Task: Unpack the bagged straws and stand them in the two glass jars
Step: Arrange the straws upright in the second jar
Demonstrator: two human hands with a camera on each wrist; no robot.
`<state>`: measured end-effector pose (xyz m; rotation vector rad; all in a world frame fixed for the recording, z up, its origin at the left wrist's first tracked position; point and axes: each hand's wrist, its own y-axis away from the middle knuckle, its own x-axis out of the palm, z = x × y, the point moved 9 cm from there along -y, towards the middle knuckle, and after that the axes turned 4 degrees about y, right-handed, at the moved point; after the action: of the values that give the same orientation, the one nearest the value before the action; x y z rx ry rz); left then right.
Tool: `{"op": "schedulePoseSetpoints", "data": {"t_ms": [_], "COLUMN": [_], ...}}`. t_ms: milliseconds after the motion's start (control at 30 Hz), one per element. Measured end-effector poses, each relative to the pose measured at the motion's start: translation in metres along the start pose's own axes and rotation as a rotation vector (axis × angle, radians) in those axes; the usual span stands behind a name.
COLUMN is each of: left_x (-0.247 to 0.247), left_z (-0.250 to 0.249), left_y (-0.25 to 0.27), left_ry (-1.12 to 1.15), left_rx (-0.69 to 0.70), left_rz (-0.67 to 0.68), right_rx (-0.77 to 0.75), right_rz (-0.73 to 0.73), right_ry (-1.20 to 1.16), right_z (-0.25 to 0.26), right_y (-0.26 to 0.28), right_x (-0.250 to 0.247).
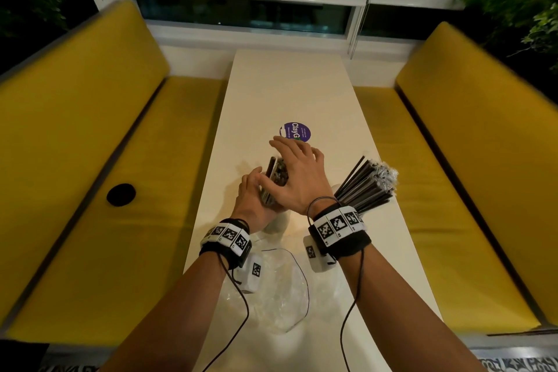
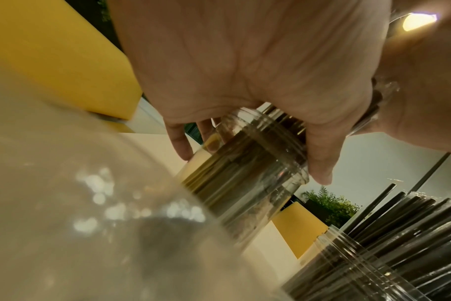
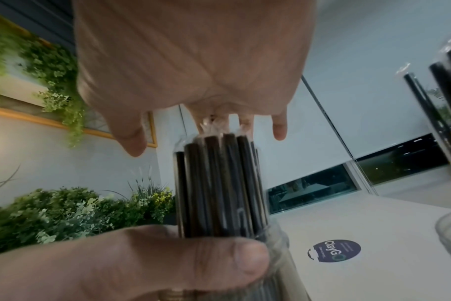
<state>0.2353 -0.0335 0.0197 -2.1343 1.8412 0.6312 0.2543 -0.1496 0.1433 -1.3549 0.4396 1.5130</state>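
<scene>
My left hand (image 1: 253, 198) grips a clear glass jar (image 2: 258, 163) round its neck, thumb on one side and fingers on the other. A bundle of black straws (image 3: 219, 183) in thin clear wrappers stands in it. My right hand (image 1: 297, 170) is spread flat over the straw tops, fingers straight, touching them from above. To the right, a second jar (image 2: 368, 264) holds a fanned bunch of black straws (image 1: 367, 186); my right wrist hides most of it in the head view. The emptied clear plastic bag (image 1: 277, 281) lies on the table between my forearms.
The narrow white table (image 1: 290, 84) runs away from me with a purple round sticker (image 1: 294, 131) just beyond my hands. Yellow benches (image 1: 90, 160) flank it on both sides. A black round disc (image 1: 120, 194) sits on the left bench.
</scene>
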Motion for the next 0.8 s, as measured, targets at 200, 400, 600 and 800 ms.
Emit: {"op": "schedulePoseSetpoints", "data": {"t_ms": [200, 400, 600, 800], "left_x": [-0.001, -0.003, -0.006, -0.048], "left_z": [-0.002, -0.005, -0.014, -0.031], "left_y": [-0.001, 0.002, 0.006, 0.047], "left_ry": [-0.006, 0.035, 0.034, 0.039], "left_rx": [-0.052, -0.048, -0.072, -0.054], "left_rz": [0.018, 0.027, 0.088, 0.053], "right_rx": [-0.129, -0.049, 0.007, 0.037], "right_rz": [-0.049, -0.071, 0.028, -0.286], "right_ry": [-0.014, -0.042, -0.154, -0.358], "right_z": [0.009, -0.001, 0.001, -0.002], "right_y": [0.008, 0.008, 0.010, 0.039], "right_x": [0.010, 0.019, 0.009, -0.075]}}
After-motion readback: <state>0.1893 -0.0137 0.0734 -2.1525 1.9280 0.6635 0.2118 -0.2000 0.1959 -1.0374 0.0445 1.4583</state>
